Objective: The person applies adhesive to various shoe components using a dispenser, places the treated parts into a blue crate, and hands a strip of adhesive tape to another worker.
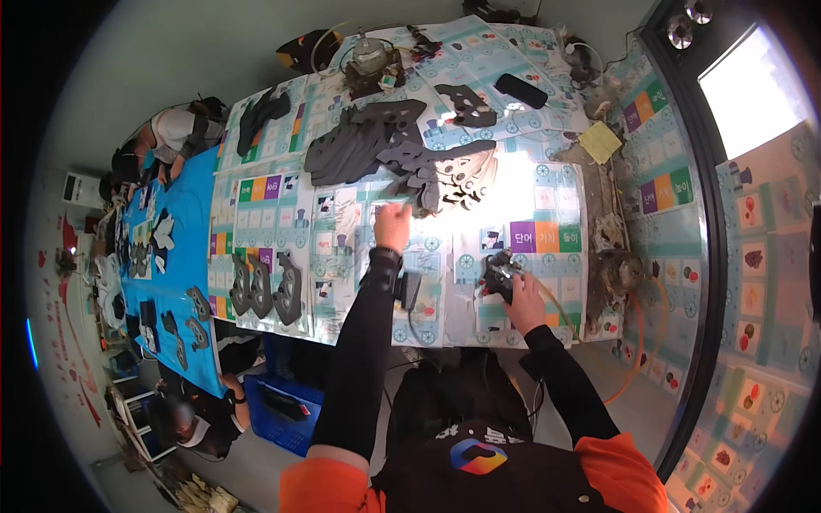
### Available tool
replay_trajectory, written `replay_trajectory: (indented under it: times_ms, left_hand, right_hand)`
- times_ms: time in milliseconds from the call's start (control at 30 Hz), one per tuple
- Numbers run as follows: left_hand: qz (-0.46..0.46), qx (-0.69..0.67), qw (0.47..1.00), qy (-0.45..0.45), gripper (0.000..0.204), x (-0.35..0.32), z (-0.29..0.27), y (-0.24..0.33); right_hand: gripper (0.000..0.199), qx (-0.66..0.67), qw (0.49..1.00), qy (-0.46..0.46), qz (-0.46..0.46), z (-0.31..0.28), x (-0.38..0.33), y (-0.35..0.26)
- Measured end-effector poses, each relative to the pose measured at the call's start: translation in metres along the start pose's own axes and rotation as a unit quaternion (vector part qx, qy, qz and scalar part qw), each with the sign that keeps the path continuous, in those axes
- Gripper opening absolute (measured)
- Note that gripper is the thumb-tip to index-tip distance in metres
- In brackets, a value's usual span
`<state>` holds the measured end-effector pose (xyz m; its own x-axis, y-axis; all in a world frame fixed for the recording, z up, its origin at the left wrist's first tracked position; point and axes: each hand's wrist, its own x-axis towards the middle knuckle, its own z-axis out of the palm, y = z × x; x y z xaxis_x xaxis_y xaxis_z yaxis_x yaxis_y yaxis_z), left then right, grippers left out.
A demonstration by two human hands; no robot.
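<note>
My left hand (393,227) is over the table, at the near edge of a heap of grey curved cut pieces (368,141) with holes, which look like shoe-upper parts. Its fingers are curled together; whether a piece is between them I cannot make out. Strong light washes out the heap's right end. Lower and to the right, my right hand (526,305) is closed around a black spray gun (499,275), just above the patterned table cover. A pale hose runs beside that hand. Three similar grey pieces (261,286) lie side by side at the table's front left.
A metal pot (369,56), a black oblong case (521,91) and another grey piece (467,105) are on the far side. Left stands a blue-covered table (184,214) with more pieces and people beside it. A blue crate (286,432) is below; a yellow pad (599,143) lies right.
</note>
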<state>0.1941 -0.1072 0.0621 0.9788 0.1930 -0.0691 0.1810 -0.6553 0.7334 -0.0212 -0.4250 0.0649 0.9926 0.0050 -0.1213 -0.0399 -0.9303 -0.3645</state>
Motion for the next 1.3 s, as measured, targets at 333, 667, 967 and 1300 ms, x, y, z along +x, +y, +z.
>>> replay_trajectory:
  times_ms: [333,667,967,1300]
  left_hand:
    - [-0.123,0.171,0.975,0.065,0.040,0.135,0.027,0.007]
    - [0.165,-0.132,0.975,0.064,0.018,0.019,-0.152,0.106]
    - [0.076,-0.013,0.993,-0.087,0.038,-0.095,-0.089,-0.024]
    - [-0.170,0.140,0.973,-0.061,0.058,-0.227,-0.025,-0.088]
  right_hand:
    - [0.077,0.074,0.994,-0.082,-0.005,-0.005,0.019,-0.013]
    - [0.041,0.418,0.897,-0.053,0.131,-0.053,0.015,0.040]
    - [0.037,0.511,0.811,-0.210,0.191,-0.118,-0.017,0.033]
    - [0.058,0.373,0.843,-0.361,0.142,-0.111,0.013,-0.073]
